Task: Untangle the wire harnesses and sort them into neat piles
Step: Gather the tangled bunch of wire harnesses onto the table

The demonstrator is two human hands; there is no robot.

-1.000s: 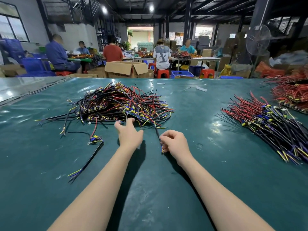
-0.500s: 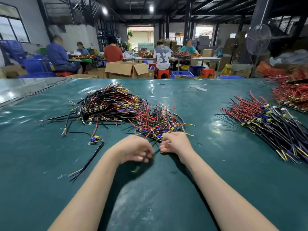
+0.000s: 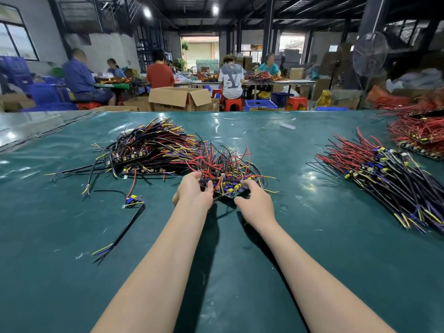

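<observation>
A tangled heap of black, red, yellow and purple wire harnesses lies on the green table left of centre. A smaller clump of harnesses with red wires sticking up sits just in front of it, drawn apart from the heap. My left hand grips the clump's left end, thumb over its dark connector strip. At the right end of the clump, my right hand has its fingers curled round the strip. A sorted pile of aligned harnesses lies to the right.
One loose harness with a long black lead lies alone to the left of my arms. A red-wired pile sits at the far right edge. Cardboard boxes and several seated people are beyond the table's far edge.
My hands pulled a clump of harnesses out of the heap toward me. Both hands then moved forward and took hold of the clump's two ends.
</observation>
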